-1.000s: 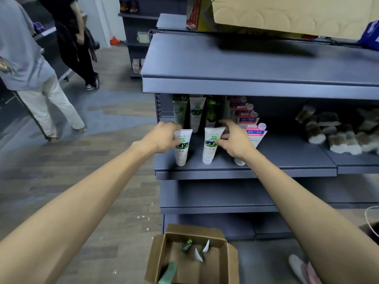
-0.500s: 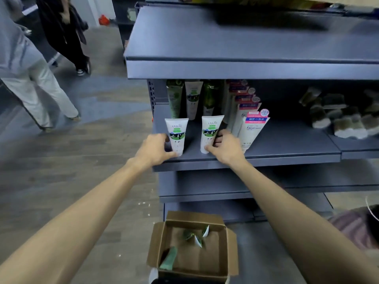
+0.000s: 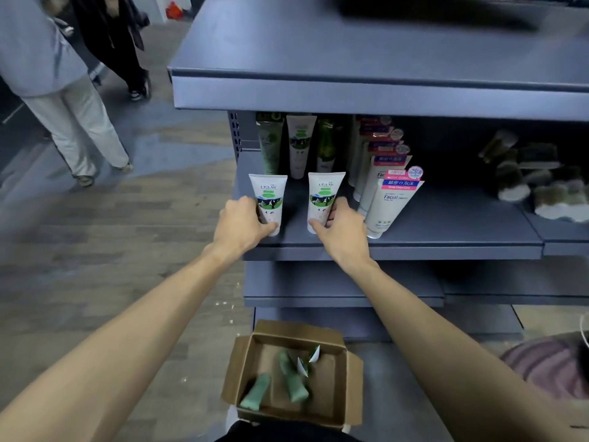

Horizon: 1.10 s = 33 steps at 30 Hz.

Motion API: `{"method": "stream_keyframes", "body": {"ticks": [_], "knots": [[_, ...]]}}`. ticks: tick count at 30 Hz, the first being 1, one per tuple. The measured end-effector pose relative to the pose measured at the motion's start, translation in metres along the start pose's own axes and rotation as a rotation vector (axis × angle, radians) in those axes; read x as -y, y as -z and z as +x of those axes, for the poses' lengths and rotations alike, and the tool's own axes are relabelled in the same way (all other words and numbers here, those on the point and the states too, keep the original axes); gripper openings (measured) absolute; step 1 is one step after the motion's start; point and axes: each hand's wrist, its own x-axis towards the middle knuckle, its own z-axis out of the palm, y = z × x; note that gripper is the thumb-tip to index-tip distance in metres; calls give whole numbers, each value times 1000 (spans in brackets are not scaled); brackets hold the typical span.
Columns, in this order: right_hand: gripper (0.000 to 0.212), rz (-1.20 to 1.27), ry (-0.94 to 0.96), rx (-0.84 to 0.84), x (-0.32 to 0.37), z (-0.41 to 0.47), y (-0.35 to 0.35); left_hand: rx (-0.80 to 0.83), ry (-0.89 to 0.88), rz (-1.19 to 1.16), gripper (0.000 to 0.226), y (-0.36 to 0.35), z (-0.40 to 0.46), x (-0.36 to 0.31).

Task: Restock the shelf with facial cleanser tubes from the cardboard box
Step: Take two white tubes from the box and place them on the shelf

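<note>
Fingers point(image 3: 338, 210) of the right hand point(image 3: 342, 231) curl round the lower part of one white tube point(image 3: 323, 199), thumb across its front near the cap; the left hand point(image 3: 242, 223) wraps the base of the other white tube point(image 3: 269, 199) the same way, thumb at the cap.

Largest in view is the grey shelf point(image 3: 414, 247), its upper board jutting out over the middle one. Both tubes stand cap-down at the near edge of that middle board, left of a row of pink-labelled tubes point(image 3: 392, 202) and in front of green and white tubes point(image 3: 299, 145) farther back. On the floor below sits the cardboard box point(image 3: 347, 387), flaps open, with a few green tubes point(image 3: 293, 382) lying loose inside. Two other people stand at the far left.

The risk looks to be tipping: each tube balances on a narrow cap close to the shelf lip, so a careless release or a knock from a withdrawing wrist could topple it forward to the floor. The right-hand tube is also near the pink-labelled row, which a nudge might disturb.
</note>
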Motion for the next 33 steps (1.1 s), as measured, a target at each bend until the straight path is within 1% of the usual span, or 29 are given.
{"method": "stream_keyframes", "body": {"ticks": [8,14,16,21,25,33], "knots": [[37,-18,-37,34,14,16,-5,24,46,-22,29,0,3,-8],[42,-62,-48,72,32,35,-9,42,51,-31,29,-1,2,-8],[43,-60,-45,73,37,44,-13,41,55,-33,28,-1,2,-8],[34,-116,-34,92,46,67,-19,26,61,-37,31,-1,4,-8],[33,-162,-8,93,47,83,-25,35,43,-21,27,-1,6,-8],[37,-261,40,75,47,106,-38,-3,13,-10,28,-3,11,-8]]}}
